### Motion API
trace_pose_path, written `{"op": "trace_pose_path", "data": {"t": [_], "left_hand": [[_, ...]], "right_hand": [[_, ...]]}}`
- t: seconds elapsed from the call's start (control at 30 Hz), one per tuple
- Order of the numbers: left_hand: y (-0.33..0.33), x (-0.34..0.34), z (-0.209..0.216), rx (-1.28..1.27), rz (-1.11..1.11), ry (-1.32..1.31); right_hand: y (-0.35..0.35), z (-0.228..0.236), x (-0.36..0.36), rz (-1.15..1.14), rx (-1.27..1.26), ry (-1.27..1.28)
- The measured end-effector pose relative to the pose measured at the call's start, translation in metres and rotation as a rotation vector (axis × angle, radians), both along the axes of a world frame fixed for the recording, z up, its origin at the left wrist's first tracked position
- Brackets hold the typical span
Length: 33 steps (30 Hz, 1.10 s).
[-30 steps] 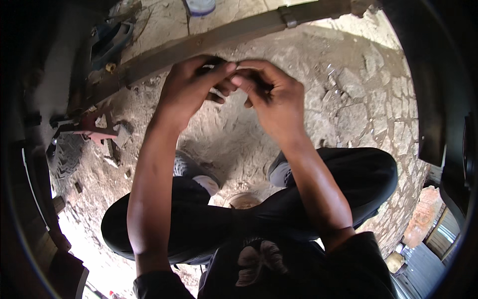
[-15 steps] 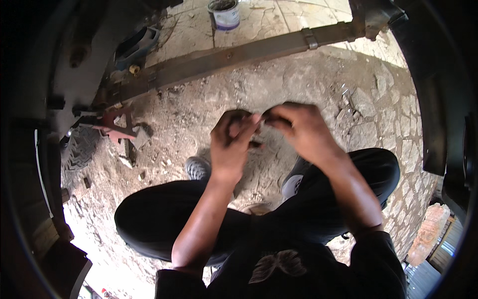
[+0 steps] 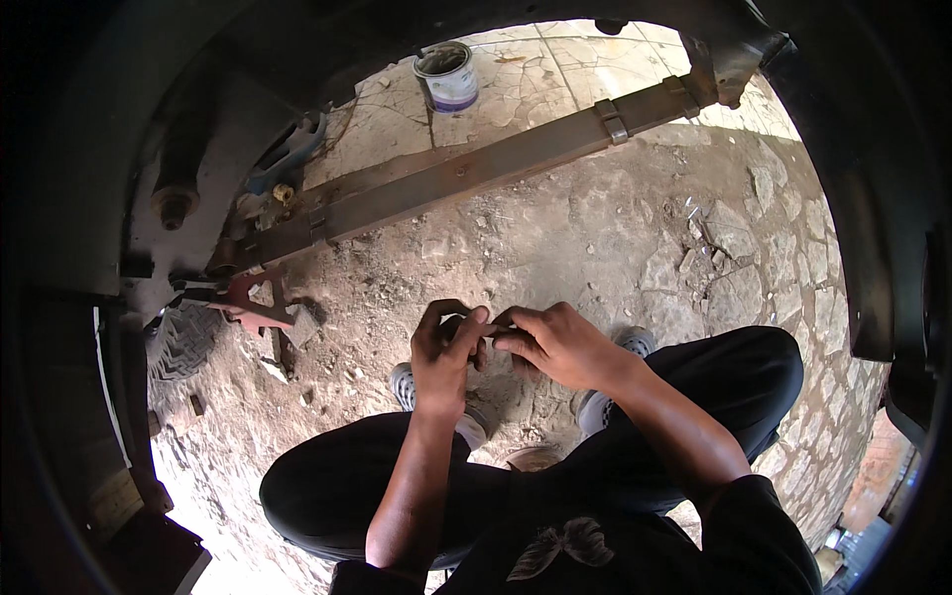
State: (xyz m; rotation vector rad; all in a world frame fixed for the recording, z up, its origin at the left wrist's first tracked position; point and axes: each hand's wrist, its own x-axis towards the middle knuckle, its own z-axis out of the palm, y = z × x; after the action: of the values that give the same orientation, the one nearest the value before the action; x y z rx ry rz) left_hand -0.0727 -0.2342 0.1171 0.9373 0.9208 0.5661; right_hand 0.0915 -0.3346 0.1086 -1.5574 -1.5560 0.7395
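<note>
Above the dirt between my knees, my left hand [image 3: 441, 359] and my right hand [image 3: 557, 344] meet, fingertips almost touching. The left is curled, its thumb raised against the fingers. Thumb and forefinger of the right are pinched together beside the left thumb. Whatever lies between the fingertips is too small to make out. Beyond both hands a long rusty metal bar with clamps [image 3: 446, 186], like a leaf spring, runs across at a slant; neither hand touches it.
Dark vehicle parts hang on both sides and overhead. At left are a red metal stand [image 3: 260, 303], a treaded tyre [image 3: 184, 342] and a threaded stud [image 3: 174, 206]. A white and purple can [image 3: 448, 81] stands on the tiles beyond the bar. Stones [image 3: 732, 228] lie at right.
Both hands have come lower and nearer my body, still held together. The view has shifted, so the bar and can appear lower.
</note>
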Motion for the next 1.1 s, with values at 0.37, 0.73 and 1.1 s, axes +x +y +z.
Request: {"op": "trace_pose_path", "data": {"t": [0.37, 0.73, 1.1], "left_hand": [[0.001, -0.002, -0.013, -0.030, -0.127, 0.023], [0.004, -0.010, -0.017, 0.086, -0.115, 0.094], [-0.007, -0.005, -0.018, 0.100, 0.006, -0.059]], "right_hand": [[0.005, 0.002, 0.009, -0.185, 0.029, -0.046], [0.007, 0.009, 0.006, -0.079, -0.153, 0.087], [0.008, 0.025, 0.004, -0.180, -0.170, 0.344]]}}
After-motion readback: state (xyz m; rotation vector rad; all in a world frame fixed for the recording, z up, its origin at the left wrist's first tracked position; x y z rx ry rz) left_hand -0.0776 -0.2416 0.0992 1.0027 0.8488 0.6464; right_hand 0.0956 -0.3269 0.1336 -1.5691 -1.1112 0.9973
